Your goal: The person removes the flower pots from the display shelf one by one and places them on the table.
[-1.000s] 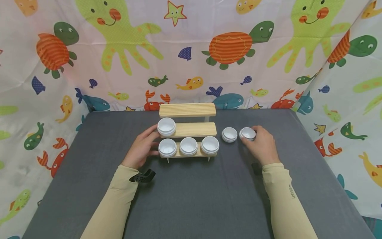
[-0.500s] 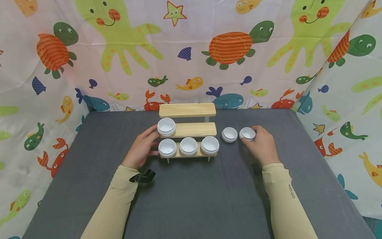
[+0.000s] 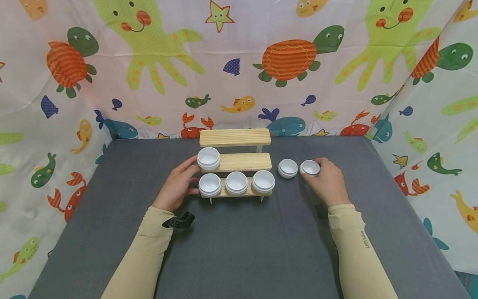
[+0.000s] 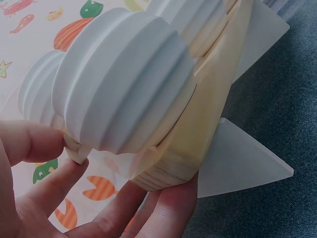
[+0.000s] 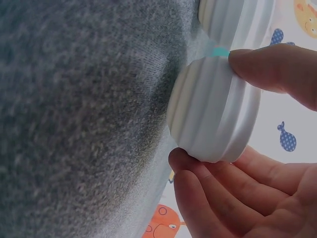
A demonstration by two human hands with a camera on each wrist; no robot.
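Right grip [image 3: 329, 182] pinches one white cup [image 3: 309, 168]; spread left grip [image 3: 177, 185] touches rack [image 3: 244, 162].

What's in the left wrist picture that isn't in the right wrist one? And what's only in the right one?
Only the left wrist picture shows the left hand, touching the wooden rack, and the rack bowls sitting on it.

Only the right wrist picture shows the right hand, the held bowl in its fingers, and another bowl beyond that.

Both show ridged white bowls, just different ones, plus the grey cloth and the sea-animal cloth.
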